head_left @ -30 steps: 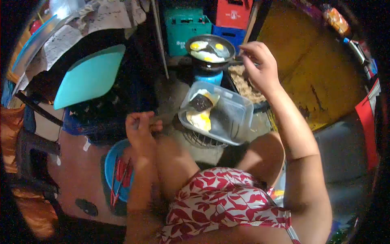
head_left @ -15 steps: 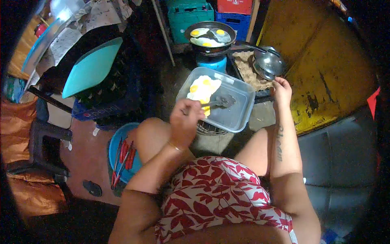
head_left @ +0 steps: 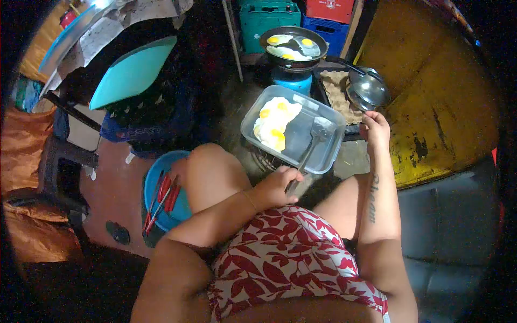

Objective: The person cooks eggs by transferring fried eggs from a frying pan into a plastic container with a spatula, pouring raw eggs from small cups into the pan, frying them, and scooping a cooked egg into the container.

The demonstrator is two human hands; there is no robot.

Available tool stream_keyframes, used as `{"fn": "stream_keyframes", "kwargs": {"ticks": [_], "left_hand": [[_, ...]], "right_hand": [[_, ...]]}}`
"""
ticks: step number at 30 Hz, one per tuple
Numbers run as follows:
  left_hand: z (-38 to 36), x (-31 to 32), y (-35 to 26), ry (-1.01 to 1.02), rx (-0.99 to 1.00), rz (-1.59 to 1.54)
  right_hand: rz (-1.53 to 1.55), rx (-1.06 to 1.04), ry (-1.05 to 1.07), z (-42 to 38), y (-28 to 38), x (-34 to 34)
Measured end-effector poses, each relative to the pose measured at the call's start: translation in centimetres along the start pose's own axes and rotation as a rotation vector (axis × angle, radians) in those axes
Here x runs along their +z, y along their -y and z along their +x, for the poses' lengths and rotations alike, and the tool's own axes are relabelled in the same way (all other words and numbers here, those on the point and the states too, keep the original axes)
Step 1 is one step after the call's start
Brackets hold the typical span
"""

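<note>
My left hand (head_left: 281,185) is closed around the handle of a spatula (head_left: 321,130). The spatula's slotted blade rests over the right part of a clear plastic container (head_left: 340,134). Fried eggs (head_left: 276,123) with yellow yolks lie heaped in the container's left side. At the upper right, my right hand (head_left: 375,129) pinches the near edge of a shiny round metal dish (head_left: 371,91). Beyond the container, a black frying pan (head_left: 326,49) holds several eggs and sits on a burner over a blue gas cylinder (head_left: 292,83).
Brown cardboard (head_left: 339,94) lies beneath the metal dish, beside a yellow worn panel (head_left: 425,107). Green crates (head_left: 269,24) and a blue crate (head_left: 326,35) stand behind the pan. A blue basin (head_left: 167,215) with red-handled tongs (head_left: 167,194) is by my left knee.
My left hand has drawn back toward my body with the spatula, whose blade has swung right, away from the eggs. My right hand stays at the metal dish. The view has shifted slightly.
</note>
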State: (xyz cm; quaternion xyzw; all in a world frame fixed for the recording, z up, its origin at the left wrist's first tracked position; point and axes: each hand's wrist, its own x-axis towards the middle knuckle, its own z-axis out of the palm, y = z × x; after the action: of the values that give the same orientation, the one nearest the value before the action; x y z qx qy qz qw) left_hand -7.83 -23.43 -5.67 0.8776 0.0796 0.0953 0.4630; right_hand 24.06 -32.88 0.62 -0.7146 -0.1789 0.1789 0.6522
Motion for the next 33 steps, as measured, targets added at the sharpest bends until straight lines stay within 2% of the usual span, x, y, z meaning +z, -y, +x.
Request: {"fn": "stream_keyframes", "kwargs": {"ticks": [1,4,9,11,17,22,24,25,27,28,29,31,32,33], "left_hand": [[-0.2,0.0,0.5,-0.002,-0.004,-0.008],[-0.5,-0.9,0.9,0.252,-0.088,-0.032],[-1.0,-1.4,1.0,0.173,0.033,0.002],[-0.6,-1.8,1.1,0.252,0.046,0.01],[-0.9,-5.3,-1.3,0.278,-0.01,0.16],[1.8,-9.8,-2.8,0.334,0.1,0.19],[3.1,-11.9,-4.0,0.353,-0.023,0.289],[4.0,-12.7,-3.5,0.349,-0.014,0.295],[5.8,-13.8,-2.1,0.209,0.05,0.253],[6.3,-14.3,-3.0,0.123,-0.076,0.128],[6.7,-14.3,-2.6,0.12,-0.061,0.137],[6.7,-13.6,-0.2,-0.152,-0.243,0.032],[6.6,-13.4,0.7,-0.167,-0.206,0.203],[6.5,-13.3,1.5,-0.167,-0.198,0.204]], "right_hand": [[-0.007,0.004,0.003,-0.1,0.1,0.1],[-0.055,0.03,0.004,-0.4,0.0,0.4],[0.015,0.025,0.034,0.2,-0.7,1.1],[-0.029,0.021,0.016,-0.1,-0.3,1.8],[0.062,-0.032,-0.03,0.3,-0.4,2.3],[0.149,-0.132,-0.098,1.1,-0.6,1.3],[0.213,-0.178,-0.136,1.6,-1.1,0.7],[0.215,-0.189,-0.139,1.7,-1.0,0.4],[0.248,-0.102,-0.186,1.9,-0.8,-0.3],[0.321,-0.085,-0.167,2.1,-0.9,-0.7],[0.327,-0.101,-0.173,1.5,0.1,-0.8],[0.476,0.086,-0.213,0.2,1.8,-0.9],[0.557,0.091,-0.16,0.2,1.7,-1.6],[0.559,0.083,-0.164,0.2,1.7,-2.1]]}}
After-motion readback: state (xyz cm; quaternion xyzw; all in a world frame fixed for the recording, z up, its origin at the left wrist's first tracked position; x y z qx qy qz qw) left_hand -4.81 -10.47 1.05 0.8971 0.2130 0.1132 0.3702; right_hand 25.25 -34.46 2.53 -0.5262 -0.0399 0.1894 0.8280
